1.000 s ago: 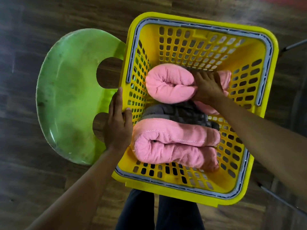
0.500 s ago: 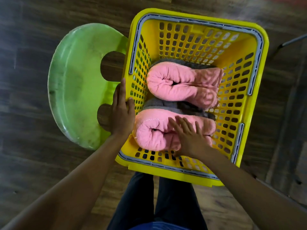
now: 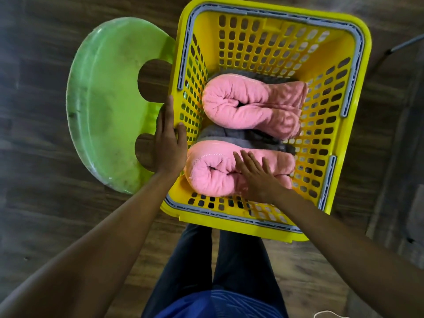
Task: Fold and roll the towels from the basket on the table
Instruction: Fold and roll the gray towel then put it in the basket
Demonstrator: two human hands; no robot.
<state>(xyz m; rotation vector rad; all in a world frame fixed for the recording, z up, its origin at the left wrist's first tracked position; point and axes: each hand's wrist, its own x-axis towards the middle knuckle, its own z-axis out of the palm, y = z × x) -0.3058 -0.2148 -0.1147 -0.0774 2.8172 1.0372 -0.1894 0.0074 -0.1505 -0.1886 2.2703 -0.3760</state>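
A yellow slotted basket (image 3: pixel 270 44) stands on a green chair. Inside lie two rolled pink towels: the far roll (image 3: pixel 254 105) and the near roll (image 3: pixel 211 171). A grey towel (image 3: pixel 236 135) shows between and under them. My right hand (image 3: pixel 257 177) lies flat on top of the near roll, fingers straight and spread. My left hand (image 3: pixel 169 141) rests against the basket's left rim, fingers extended along the outside and thumb over the edge.
The green plastic chair seat (image 3: pixel 103 106) juts out left of the basket. Dark wood floor lies all around. My legs in dark trousers (image 3: pixel 215 267) stand just below the basket. A thin metal leg (image 3: pixel 406 43) shows at the upper right.
My right hand left the far pink roll a second ago and came onto the near roll, where it now lies. The left hand stayed on the basket's rim.
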